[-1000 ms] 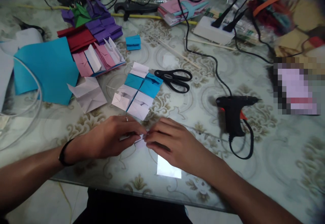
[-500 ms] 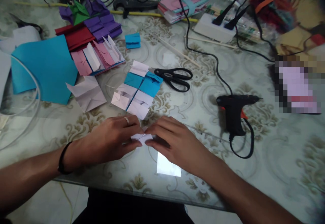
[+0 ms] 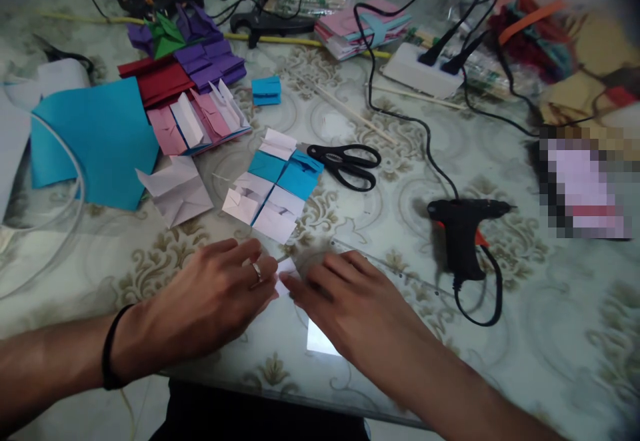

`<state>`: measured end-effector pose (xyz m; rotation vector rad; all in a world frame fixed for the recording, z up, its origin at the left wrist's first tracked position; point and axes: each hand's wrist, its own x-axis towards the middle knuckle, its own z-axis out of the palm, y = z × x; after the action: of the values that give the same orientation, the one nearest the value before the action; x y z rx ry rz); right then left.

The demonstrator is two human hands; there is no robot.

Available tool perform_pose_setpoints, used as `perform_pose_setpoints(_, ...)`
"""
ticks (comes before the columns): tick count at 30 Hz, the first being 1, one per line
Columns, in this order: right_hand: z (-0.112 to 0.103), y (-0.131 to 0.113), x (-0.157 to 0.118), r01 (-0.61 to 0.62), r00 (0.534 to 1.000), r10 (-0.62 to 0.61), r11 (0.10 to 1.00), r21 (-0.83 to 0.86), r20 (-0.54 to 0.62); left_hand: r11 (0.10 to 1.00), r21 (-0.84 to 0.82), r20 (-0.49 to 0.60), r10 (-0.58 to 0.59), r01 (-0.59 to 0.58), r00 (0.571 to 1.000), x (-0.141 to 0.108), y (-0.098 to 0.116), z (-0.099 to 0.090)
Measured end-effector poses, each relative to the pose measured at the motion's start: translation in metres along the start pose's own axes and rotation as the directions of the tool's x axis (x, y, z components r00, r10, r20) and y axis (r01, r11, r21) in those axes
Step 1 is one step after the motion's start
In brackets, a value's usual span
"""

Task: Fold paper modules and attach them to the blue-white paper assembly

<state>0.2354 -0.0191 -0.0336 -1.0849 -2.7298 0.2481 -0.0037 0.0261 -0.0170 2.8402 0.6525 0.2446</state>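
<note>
Near the table's front edge, a small white folded paper (image 3: 287,279) is between my two hands, mostly hidden by the fingers. My left hand (image 3: 215,291) wears a ring and pinches the paper's left side with curled fingers. From the right, my right hand (image 3: 357,304) presses thumb and fingertips on the same paper. Just beyond lies a blue and white folded paper panel (image 3: 273,184), with black-handled scissors (image 3: 350,161) to its right. A loose white folded piece (image 3: 177,191) rests left of the panel.
A black glue gun (image 3: 460,234) lies at right, its cord running to a white power strip (image 3: 423,71). Blue paper (image 3: 95,144), pink and white folded pieces (image 3: 200,117) and purple ones (image 3: 210,64) lie at left. A thin stick (image 3: 355,111) lies behind the scissors.
My hands have shifted on the small white paper; the left hand has rolled over and its fingers curl more. The right fingers have lifted slightly apart. The whole view has tilted a little.
</note>
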Motion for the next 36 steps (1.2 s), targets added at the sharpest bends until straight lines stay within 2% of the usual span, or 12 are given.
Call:
perform_pose_setpoints(6,0.003,-0.002,0.001,-0.023,1.000,0.023,0.998,-0.065,0.005,0.997,0.078,0.018,0.012,-0.014,1.000,-0.003,0.003,0.002)
perform_pose_setpoints(11,0.002,-0.003,0.002,-0.028,1.000,0.029,0.994,-0.106,0.005,0.992,0.118,-0.061,0.056,-0.049,0.997,-0.013,0.007,0.006)
perform_pose_setpoints(14,0.001,-0.003,-0.002,-0.015,0.998,0.024,0.991,-0.136,0.062,0.990,0.114,-0.109,0.089,-0.077,0.990,-0.021,0.010,0.011)
perform_pose_setpoints(17,0.001,-0.003,-0.006,0.000,0.992,0.020,0.987,-0.161,0.127,0.994,0.105,-0.168,0.025,-0.008,0.985,-0.028,0.017,0.017)
perform_pose_setpoints(20,0.002,-0.003,-0.009,0.001,0.991,0.021,0.986,-0.169,0.132,0.993,0.072,-0.201,-0.082,0.098,0.976,-0.036,0.026,0.023)
perform_pose_setpoints(30,0.008,0.003,-0.019,-0.056,0.997,0.065,0.982,-0.181,0.044,0.972,0.038,-0.072,-0.229,0.232,0.971,-0.068,0.038,0.029)
perform_pose_setpoints(36,0.007,0.000,-0.017,-0.047,0.993,0.063,0.987,-0.155,0.100,0.967,-0.010,-0.048,-0.256,0.255,0.966,-0.071,0.039,0.032)
